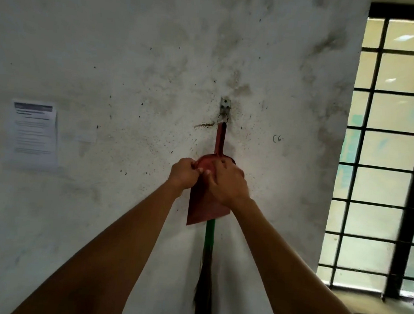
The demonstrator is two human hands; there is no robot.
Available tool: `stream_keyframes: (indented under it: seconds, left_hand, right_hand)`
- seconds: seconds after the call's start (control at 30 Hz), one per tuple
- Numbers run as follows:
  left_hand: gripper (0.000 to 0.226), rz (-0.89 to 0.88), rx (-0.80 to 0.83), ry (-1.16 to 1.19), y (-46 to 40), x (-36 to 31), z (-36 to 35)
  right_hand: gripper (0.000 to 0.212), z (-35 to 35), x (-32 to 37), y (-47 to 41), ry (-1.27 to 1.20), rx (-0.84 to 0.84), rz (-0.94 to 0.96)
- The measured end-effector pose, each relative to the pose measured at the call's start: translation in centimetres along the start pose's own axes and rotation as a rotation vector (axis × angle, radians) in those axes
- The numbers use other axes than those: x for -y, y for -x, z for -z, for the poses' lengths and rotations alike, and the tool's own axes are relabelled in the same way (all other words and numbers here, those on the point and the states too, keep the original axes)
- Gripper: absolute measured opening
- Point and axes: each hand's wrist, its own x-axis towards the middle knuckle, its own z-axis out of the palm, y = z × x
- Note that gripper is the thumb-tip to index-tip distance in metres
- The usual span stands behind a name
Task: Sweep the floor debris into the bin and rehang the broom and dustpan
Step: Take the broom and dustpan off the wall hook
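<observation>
Hanging from wall hook [225, 106] by wire loop, red dustpan [208, 201] flat vs wall, left hand [184, 172] gripping pan's upper left rim, right hand [227, 183] fingers curled on pan top, green-handled broom [206, 263] behind/below pan, paper notice [35, 133] left, barred window [389, 151] right.

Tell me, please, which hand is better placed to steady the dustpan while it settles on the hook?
Probably the left hand: it grips the dustpan rim, while the right hand lies over its face.
</observation>
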Motion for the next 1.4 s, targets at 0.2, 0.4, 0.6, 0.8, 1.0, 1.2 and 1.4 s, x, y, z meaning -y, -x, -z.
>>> stream_keyframes:
  seconds: [0.2, 0.4, 0.6, 0.8, 1.0, 1.2, 1.4]
  left_hand:
    - [0.008, 0.012, 0.063, 0.378, -1.4, -3.1, 1.6]
    - [0.016, -0.061, -0.020, 0.411, -2.7, -7.3, 3.8]
    - [0.011, -0.292, 0.024, 0.414, 0.1, -10.3, 4.8]
    - [0.019, -0.558, 0.059, 0.168, 1.9, -11.8, 5.7]
    - [0.032, -0.963, -0.225, -0.356, 1.9, -11.5, 6.3]
    - [0.024, -1.165, -0.406, -0.635, 1.7, -10.2, 6.2]
    - [0.024, -1.202, -0.500, -0.717, 2.2, -10.4, 5.7]
  right_hand:
    - [0.049, 2.6, -0.5, -1.2, -0.053, -0.101, -0.056]
    - [0.041, 6.1, -0.3, -3.5, -0.364, -0.263, -0.267]
    - [0.091, 9.8, -1.6, -3.5, -1.222, -0.049, -0.749]
    - [0.113, 12.1, -4.1, -1.8, -1.458, 0.284, -0.738]
    - [0.094, 12.9, -5.8, -0.3, -1.688, 0.468, -0.598]
    - [0.103, 13.7, -6.9, 1.3, -1.920, 0.458, -0.417]
    - [0.125, 13.8, -7.1, 2.4, -1.954, 0.500, -0.282]
